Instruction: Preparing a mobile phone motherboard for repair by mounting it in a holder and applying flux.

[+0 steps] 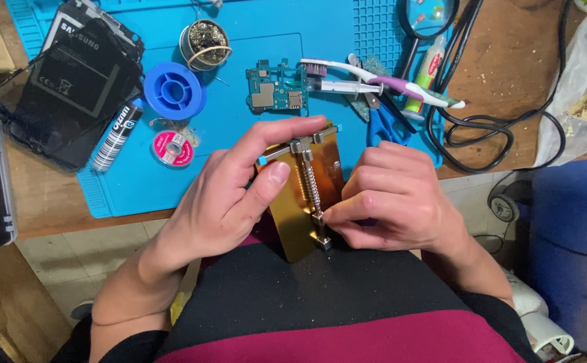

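A gold-coloured metal board holder [300,222] with a sprung clamp bar [310,181] rests against my lap at the table's front edge. My left hand [229,195] grips its left side, index finger along the top clamp and thumb on the plate. My right hand [394,202] holds the right side, thumb and fingertip pinching the lower end of the spring rod [320,218]. A small blue-green circuit board [275,87] lies apart on the blue mat [240,154].
On the mat lie a blue solder spool [174,91], a pink wick reel [172,148], a brass-wool tip cleaner [205,44], a toothbrush [374,77], a syringe [347,87], blue scissors [381,121] and dismantled phone parts [71,81]. Black cables [482,128] coil at right.
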